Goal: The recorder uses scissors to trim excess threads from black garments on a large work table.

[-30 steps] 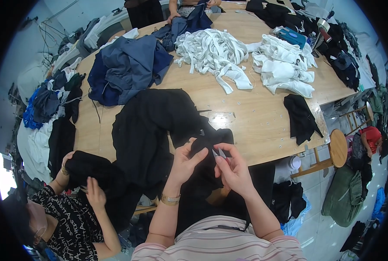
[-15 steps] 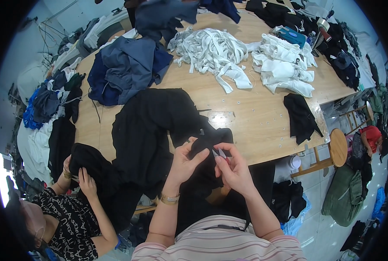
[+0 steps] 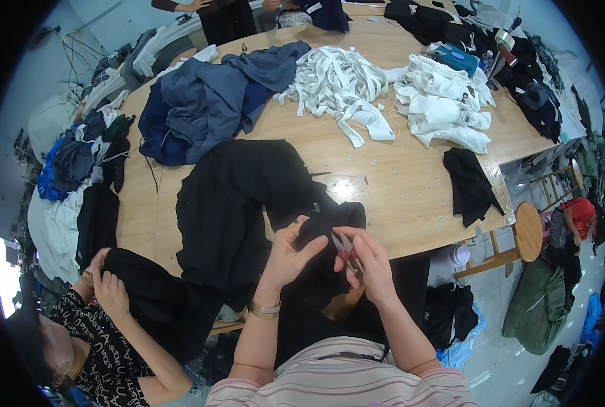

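Pinched between the thumb and fingers of my left hand [image 3: 292, 245] is a fold of a black garment [image 3: 323, 237]. Beside it, my right hand [image 3: 369, 264] grips small thread snips [image 3: 346, 249] with red on the handle. Their blades are apart and point up toward the cloth near my left thumb. The rest of the black cloth hangs over the table edge toward my lap, and a large black heap [image 3: 231, 203] lies to the left of my hands.
Grey and navy garments [image 3: 207, 102], a pile of white strips [image 3: 336, 81] and folded white pieces [image 3: 445, 102] lie across the wooden table [image 3: 397, 197]. A small black piece [image 3: 468, 186] rests near the right edge. At left a co-worker [image 3: 99, 339] handles black cloth; a stool [image 3: 527, 230] stands at right.
The snips have tilted in my right hand and more of them shows. A grey garment at the far side has dropped onto the pile. The co-worker's hands have shifted slightly left.
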{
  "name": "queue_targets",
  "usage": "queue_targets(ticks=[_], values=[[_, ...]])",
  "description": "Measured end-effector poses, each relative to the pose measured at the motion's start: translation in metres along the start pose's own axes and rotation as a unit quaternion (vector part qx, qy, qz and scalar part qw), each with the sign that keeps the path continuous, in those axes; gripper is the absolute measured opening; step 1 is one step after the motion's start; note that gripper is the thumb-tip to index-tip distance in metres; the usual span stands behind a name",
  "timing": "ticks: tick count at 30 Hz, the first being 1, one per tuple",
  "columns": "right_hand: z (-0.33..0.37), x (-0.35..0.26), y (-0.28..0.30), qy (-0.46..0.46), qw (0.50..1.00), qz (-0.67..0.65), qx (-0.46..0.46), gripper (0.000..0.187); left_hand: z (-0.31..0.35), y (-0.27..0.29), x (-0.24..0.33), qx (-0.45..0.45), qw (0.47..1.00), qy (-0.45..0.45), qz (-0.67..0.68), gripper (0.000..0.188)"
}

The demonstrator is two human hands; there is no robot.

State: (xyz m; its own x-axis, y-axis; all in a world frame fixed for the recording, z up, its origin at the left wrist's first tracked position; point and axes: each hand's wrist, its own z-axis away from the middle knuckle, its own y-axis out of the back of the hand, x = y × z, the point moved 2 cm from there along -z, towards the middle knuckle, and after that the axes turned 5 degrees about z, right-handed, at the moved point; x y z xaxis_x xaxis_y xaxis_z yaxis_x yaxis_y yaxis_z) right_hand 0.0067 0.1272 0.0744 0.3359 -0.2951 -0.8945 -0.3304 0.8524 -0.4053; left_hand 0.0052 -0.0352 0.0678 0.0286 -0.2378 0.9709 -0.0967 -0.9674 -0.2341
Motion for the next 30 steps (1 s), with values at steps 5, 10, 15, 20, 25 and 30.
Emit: queue_targets(ticks=[5,10,15,20,25,30], values=[[-0.001,0.008,0.003,-0.018,0.997,-0.073,-0.010,0.031,-0.002,0.002,-0.007,-0.002,1.000,0.000,-0.008,0.011],[-0.002,0.013,0.001,-0.017,0.996,-0.085,0.001,0.030,-0.001,-0.001,-0.008,-0.020,1.000,0.005,-0.018,0.012],[-0.002,0.014,0.000,-0.013,0.995,-0.103,-0.004,0.031,0.001,-0.001,-0.011,-0.022,1.000,0.009,-0.005,0.014],[-0.001,0.010,0.004,-0.002,0.983,-0.184,0.008,0.032,0.001,0.005,-0.014,-0.016,1.000,0.010,-0.003,0.014],[-0.004,0.008,0.007,-0.020,0.982,-0.186,0.009,0.034,-0.002,0.005,-0.009,0.005,1.000,0.013,0.007,0.014],[-0.003,0.010,0.006,-0.008,0.996,-0.092,0.010,0.035,-0.002,0.008,-0.009,0.011,0.999,0.032,0.037,0.013]])
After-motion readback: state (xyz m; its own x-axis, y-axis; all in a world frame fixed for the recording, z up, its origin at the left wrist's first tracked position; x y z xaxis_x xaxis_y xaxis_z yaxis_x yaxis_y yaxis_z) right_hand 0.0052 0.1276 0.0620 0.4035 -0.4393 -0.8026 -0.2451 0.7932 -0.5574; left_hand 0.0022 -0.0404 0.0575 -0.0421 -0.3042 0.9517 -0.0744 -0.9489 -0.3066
